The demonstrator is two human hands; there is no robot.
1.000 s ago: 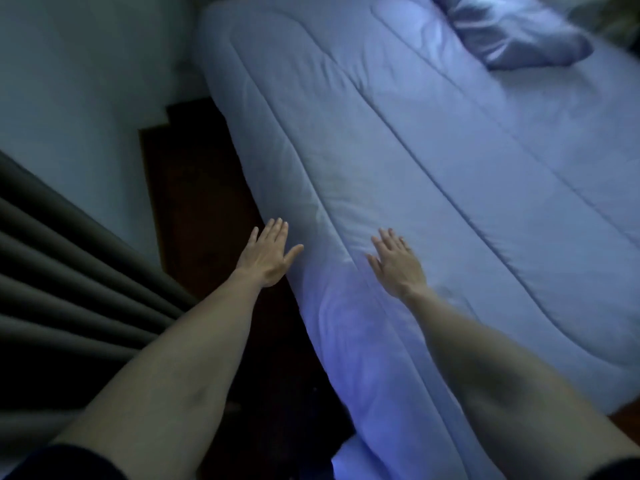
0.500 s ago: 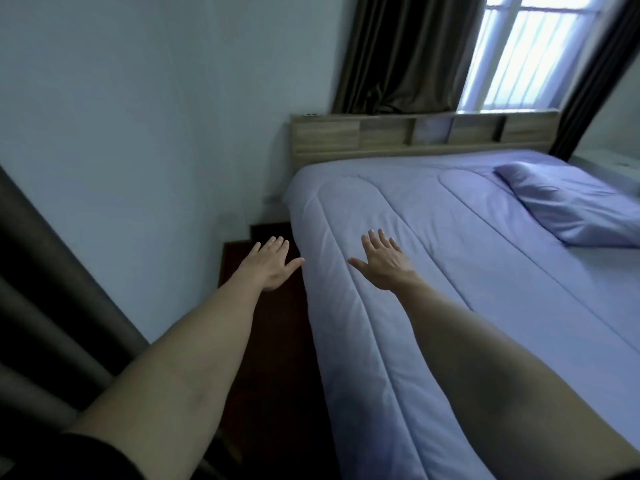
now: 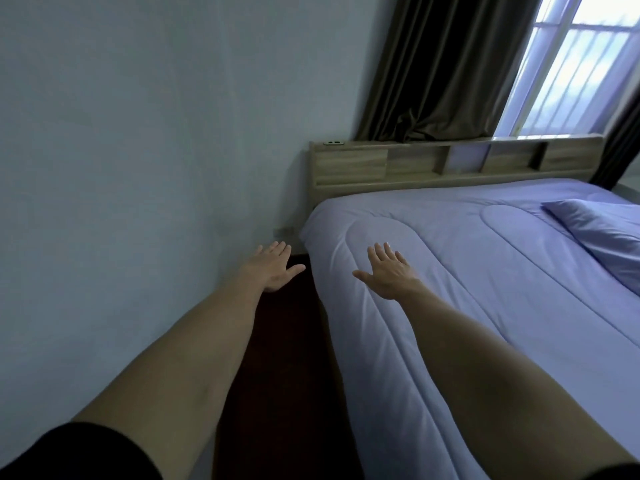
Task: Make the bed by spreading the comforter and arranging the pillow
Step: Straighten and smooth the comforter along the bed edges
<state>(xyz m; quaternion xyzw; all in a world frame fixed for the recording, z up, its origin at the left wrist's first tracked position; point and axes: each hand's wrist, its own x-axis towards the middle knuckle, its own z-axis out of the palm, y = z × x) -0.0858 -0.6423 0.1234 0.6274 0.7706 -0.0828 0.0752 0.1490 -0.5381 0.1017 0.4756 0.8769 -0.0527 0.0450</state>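
Comforter (image 3: 485, 271) spread flat over the bed; pillow (image 3: 602, 237) lying on it at right. Right hand (image 3: 389, 271) above the comforter, left hand (image 3: 273, 266) beside the bed, fingers splayed, gripping nothing.

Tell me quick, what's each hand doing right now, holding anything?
Left hand: open, fingers spread, holding nothing, over the dark floor beside the bed.
Right hand: open, flat, holding nothing, over the comforter.
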